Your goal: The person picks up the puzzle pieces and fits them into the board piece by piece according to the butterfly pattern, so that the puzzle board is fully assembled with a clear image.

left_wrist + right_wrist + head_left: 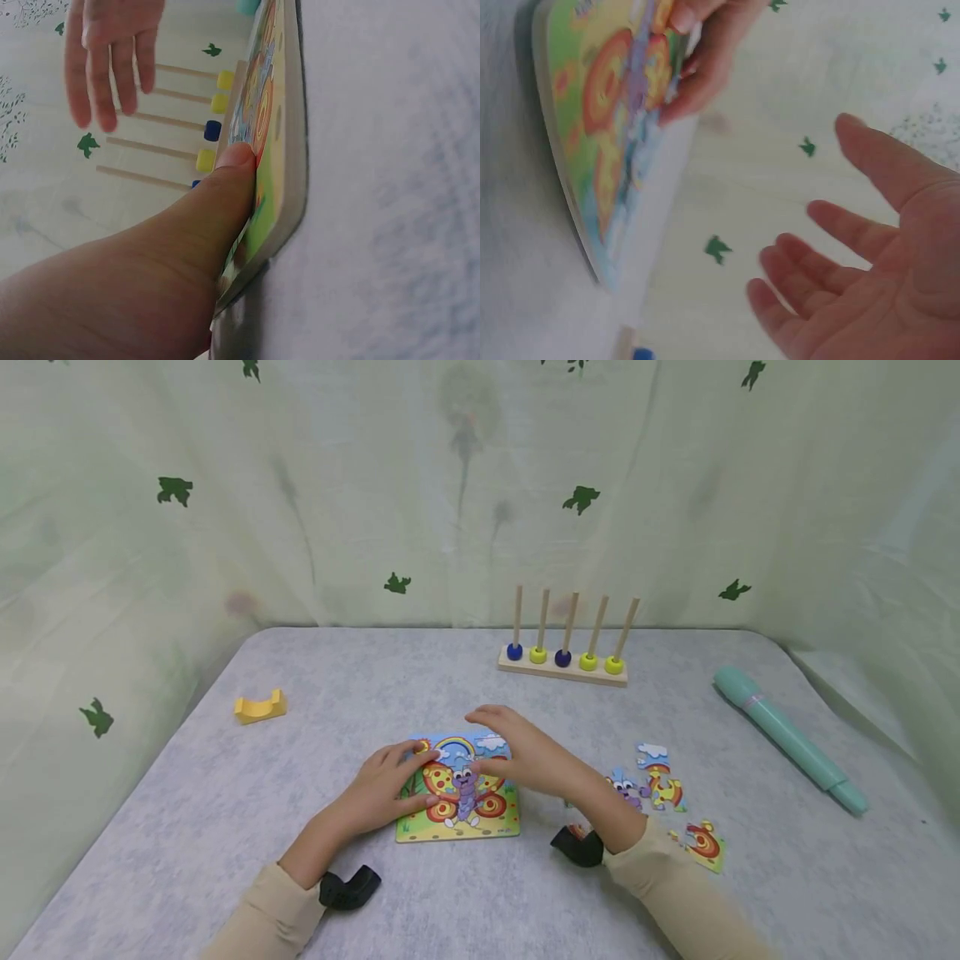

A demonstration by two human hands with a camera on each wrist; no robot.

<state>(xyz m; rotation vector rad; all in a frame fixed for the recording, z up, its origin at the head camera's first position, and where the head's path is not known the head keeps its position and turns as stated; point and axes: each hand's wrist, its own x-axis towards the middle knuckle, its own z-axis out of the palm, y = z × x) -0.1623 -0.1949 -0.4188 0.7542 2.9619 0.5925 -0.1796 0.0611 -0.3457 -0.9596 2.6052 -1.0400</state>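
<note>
A puzzle board (457, 831) with a cartoon butterfly picture lies flat on the table. My left hand (382, 785) rests on its left part, with the thumb and fingers spread over the picture. In the left wrist view the thumb (225, 176) presses on the top face near the edge; the other fingers are hidden there. My right hand (525, 756) is held above the board's right side, fingers extended and apart. The right wrist view shows the right palm (870, 300) with nothing in it.
Several loose puzzle pieces (663, 791) lie right of the board, partly behind the right forearm. A wooden peg stand with beads (562, 671) stands at the back. A teal wand-shaped object (795, 739) lies far right, and a yellow curved block (260, 707) at the left.
</note>
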